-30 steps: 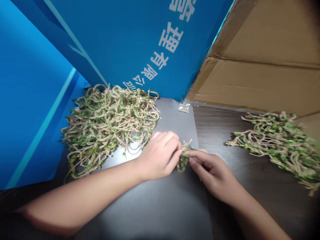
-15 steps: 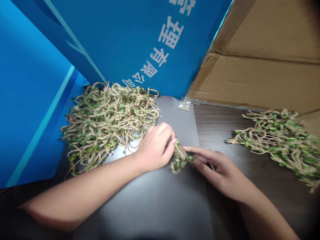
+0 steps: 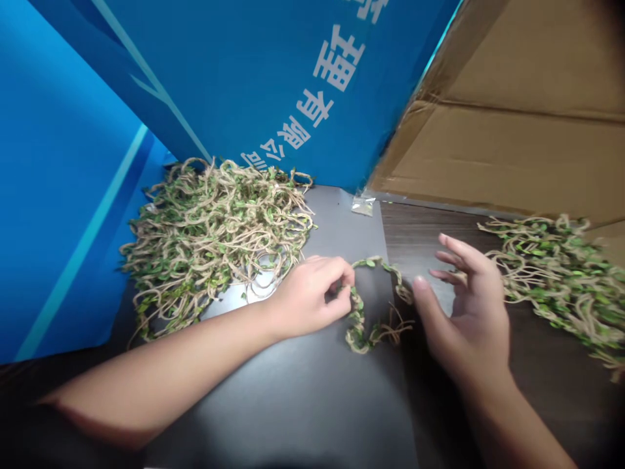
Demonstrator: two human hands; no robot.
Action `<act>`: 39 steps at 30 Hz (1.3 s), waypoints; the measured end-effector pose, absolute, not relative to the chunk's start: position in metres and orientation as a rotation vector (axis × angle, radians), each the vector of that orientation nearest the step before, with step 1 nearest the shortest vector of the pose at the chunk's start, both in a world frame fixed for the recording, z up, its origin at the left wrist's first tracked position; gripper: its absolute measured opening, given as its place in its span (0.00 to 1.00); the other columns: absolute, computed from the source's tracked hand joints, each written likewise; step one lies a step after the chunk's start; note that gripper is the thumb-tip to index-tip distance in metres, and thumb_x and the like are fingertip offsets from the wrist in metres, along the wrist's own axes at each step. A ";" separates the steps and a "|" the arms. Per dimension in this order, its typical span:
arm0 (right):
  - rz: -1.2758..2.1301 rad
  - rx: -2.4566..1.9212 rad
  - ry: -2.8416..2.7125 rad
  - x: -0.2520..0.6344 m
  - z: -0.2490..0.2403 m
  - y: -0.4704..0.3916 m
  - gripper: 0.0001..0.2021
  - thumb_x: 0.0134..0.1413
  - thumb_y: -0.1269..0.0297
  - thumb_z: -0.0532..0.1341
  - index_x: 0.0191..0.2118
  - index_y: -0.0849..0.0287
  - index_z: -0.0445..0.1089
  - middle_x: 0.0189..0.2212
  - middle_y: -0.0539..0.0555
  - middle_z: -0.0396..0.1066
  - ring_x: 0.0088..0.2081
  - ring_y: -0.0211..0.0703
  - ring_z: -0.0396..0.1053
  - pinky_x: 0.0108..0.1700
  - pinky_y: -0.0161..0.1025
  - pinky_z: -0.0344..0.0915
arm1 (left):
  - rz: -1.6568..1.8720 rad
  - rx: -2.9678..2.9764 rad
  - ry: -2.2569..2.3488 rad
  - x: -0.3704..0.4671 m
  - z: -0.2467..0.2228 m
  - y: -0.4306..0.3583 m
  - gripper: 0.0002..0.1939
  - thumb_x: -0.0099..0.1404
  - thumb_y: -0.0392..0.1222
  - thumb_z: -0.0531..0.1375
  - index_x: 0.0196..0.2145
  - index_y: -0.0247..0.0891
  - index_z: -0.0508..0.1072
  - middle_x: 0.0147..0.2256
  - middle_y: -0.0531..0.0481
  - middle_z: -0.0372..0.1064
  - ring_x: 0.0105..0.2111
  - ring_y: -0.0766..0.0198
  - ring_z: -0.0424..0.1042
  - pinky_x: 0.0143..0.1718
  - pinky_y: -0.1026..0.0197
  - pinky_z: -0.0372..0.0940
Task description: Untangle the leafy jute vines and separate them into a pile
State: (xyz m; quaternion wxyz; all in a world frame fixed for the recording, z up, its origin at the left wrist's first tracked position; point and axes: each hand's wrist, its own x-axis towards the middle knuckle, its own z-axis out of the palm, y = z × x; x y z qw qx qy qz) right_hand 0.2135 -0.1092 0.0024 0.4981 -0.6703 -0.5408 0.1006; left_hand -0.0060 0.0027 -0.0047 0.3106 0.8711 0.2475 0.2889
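My left hand [image 3: 317,293] is closed in a pinch on a twine strand with small green leaves [image 3: 359,319]. One end of the strand curves up and right past the fingers; its other end curls below and frays into loose fibres. To the right, my right hand [image 3: 469,299] is open, fingers apart, with nothing in it. Its thumb is close to the strand's upper end; I cannot tell whether they touch. A large heap of similar leafy twine [image 3: 219,221] lies beyond my left forearm. Another pile of leafy twine [image 3: 561,280] lies beyond my right hand.
A grey mat [image 3: 293,404] covers part of the dark wood-grain table [image 3: 415,225]. Blue panels [image 3: 219,78] with white characters stand behind and at the left. A brown cardboard panel [image 3: 527,150] stands back right. A small clear packet [image 3: 362,206] lies at its foot.
My right hand has let go of the twine, moved right and spread its fingers. The bunched strand has opened into a loose curve. My left hand keeps its pinch, slightly farther right.
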 end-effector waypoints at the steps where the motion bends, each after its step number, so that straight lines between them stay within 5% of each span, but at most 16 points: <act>1: 0.155 -1.607 -1.325 0.211 0.003 -0.111 0.28 0.60 0.64 0.67 0.64 0.50 0.65 0.62 0.62 0.66 0.59 0.54 0.69 0.54 0.51 0.72 | 0.768 2.287 0.661 -0.006 -0.004 0.003 0.05 0.64 0.33 0.60 0.38 0.39 0.71 0.31 0.55 0.72 0.31 0.68 0.70 0.37 0.63 0.64; 5: 0.260 -1.480 -1.715 0.203 0.009 -0.115 0.15 0.61 0.71 0.65 0.53 0.51 0.71 0.41 0.54 0.76 0.43 0.44 0.74 0.46 0.44 0.71 | 0.782 2.243 0.571 -0.006 0.000 0.003 0.07 0.67 0.33 0.59 0.42 0.39 0.72 0.36 0.52 0.75 0.35 0.68 0.72 0.40 0.64 0.67; 11: 0.355 -1.437 -2.013 0.194 0.001 -0.109 0.14 0.62 0.66 0.67 0.52 0.52 0.70 0.47 0.53 0.78 0.50 0.45 0.74 0.52 0.46 0.70 | 0.742 2.131 0.450 -0.007 0.003 0.002 0.07 0.70 0.34 0.58 0.43 0.38 0.74 0.38 0.50 0.73 0.32 0.71 0.71 0.35 0.67 0.67; 16: 0.355 -1.507 -1.883 0.191 -0.004 -0.109 0.07 0.64 0.66 0.65 0.45 0.53 0.70 0.39 0.51 0.77 0.42 0.40 0.74 0.44 0.40 0.69 | 0.751 2.141 0.344 -0.006 0.002 -0.001 0.08 0.72 0.34 0.57 0.44 0.39 0.75 0.40 0.47 0.75 0.39 0.67 0.75 0.42 0.64 0.71; 25: 0.369 -1.533 -1.778 0.201 0.005 -0.112 0.14 0.65 0.68 0.63 0.55 0.51 0.69 0.44 0.51 0.78 0.43 0.37 0.77 0.46 0.36 0.70 | 0.904 2.336 0.681 -0.009 -0.006 0.002 0.09 0.71 0.32 0.56 0.45 0.40 0.73 0.42 0.48 0.72 0.42 0.66 0.73 0.45 0.63 0.69; 32: 0.440 -1.541 -1.752 0.201 0.002 -0.111 0.16 0.68 0.68 0.60 0.59 0.51 0.67 0.38 0.48 0.81 0.42 0.38 0.78 0.48 0.38 0.71 | 1.024 2.405 0.764 -0.010 0.004 -0.001 0.15 0.63 0.35 0.60 0.49 0.38 0.72 0.51 0.40 0.69 0.54 0.54 0.68 0.58 0.48 0.65; 39: 0.574 -1.493 -1.778 0.197 0.001 -0.114 0.19 0.70 0.67 0.59 0.63 0.49 0.65 0.41 0.47 0.82 0.44 0.35 0.79 0.49 0.33 0.72 | 0.865 2.599 0.420 -0.005 0.001 -0.008 0.05 0.71 0.42 0.60 0.39 0.38 0.74 0.36 0.49 0.72 0.36 0.64 0.68 0.39 0.58 0.62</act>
